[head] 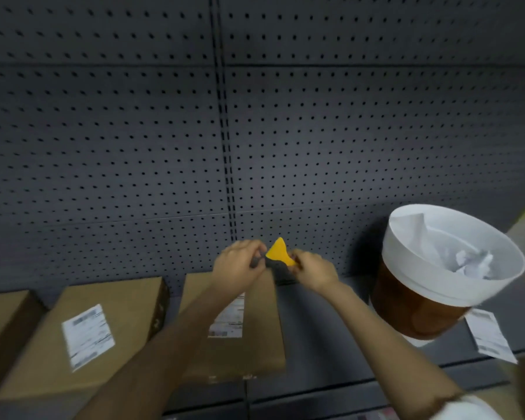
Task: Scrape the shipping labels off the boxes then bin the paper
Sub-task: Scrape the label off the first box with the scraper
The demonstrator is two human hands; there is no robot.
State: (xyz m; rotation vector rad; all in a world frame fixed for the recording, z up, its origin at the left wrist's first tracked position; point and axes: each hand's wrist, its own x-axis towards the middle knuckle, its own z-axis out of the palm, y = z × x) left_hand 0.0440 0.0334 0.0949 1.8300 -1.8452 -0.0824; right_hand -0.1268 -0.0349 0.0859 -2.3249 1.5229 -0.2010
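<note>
Three cardboard boxes sit along the lower left of the frame on a dark shelf (315,322), backed by a grey pegboard wall (134,116). Far left box (0,322) is cut off by the edge, the middle box (103,334) has a white shipping label (88,336) on top, and the center box (246,334) has its own label (229,319) partly hidden under the left forearm. Both hands meet just above the far end of that center box: left hand (237,263) and right hand (311,269) each have fingers curled around a scraper (279,259) with an orange blade and a dark handle. It's blurry, so I think the left is on the handle end, not 100% sure. Over on the right is a brown bin (412,310) with a white liner and crumpled paper (470,262) inside. One loose label (491,336) lies on the shelf just beside the bin, lower right.
</note>
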